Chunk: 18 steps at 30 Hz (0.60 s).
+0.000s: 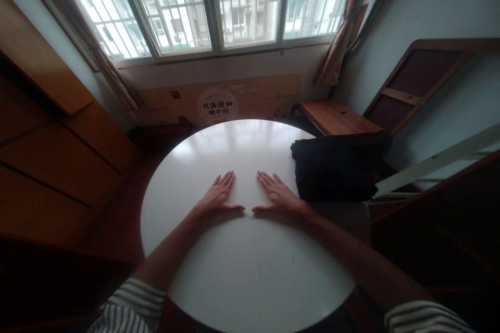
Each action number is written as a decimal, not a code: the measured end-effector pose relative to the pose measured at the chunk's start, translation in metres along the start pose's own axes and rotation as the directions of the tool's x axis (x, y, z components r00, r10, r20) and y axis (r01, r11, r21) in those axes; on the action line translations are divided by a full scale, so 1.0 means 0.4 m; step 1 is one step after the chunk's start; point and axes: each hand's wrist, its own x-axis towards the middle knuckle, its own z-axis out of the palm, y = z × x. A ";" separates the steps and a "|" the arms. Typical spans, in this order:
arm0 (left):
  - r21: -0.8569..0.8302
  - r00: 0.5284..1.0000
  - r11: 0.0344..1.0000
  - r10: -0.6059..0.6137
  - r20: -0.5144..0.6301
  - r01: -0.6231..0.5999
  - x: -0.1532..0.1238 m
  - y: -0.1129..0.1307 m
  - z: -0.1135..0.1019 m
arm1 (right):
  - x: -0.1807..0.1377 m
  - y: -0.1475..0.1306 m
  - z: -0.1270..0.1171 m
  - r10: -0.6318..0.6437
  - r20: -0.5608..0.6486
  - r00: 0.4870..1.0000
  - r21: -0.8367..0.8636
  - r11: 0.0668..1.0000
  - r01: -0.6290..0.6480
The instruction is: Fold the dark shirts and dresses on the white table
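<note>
My left hand (217,195) lies flat on a round white table (250,276), fingers stretched forward and thumb pointing inward. Mirroring it, my right hand (278,195) rests palm down on the same tabletop. The two thumb tips are close together with a small gap between them. Neither hand holds anything. A folded black cloth item (332,166) sits at the table's right edge, just beyond my right hand and forearm; its exact kind cannot be made out.
Behind the table stand a wooden stool or bench (339,117) and a printed cardboard panel (250,96) under the barred window (246,5). Wooden cabinets (58,166) line the left. A framed wooden board (417,78) leans on the right wall, near a pale slanted rail (437,161).
</note>
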 end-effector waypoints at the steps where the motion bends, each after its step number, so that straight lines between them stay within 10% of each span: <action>1: -0.005 1.000 1.000 -0.004 0.005 0.004 0.000 0.002 -0.001 | 0.000 0.000 -0.001 0.000 0.003 1.000 0.000 1.000 0.000; 18: -0.033 1.000 0.999 -0.012 -0.015 0.012 0.003 0.002 0.004 | 0.000 0.002 0.001 0.001 0.007 1.000 -0.009 1.000 -0.001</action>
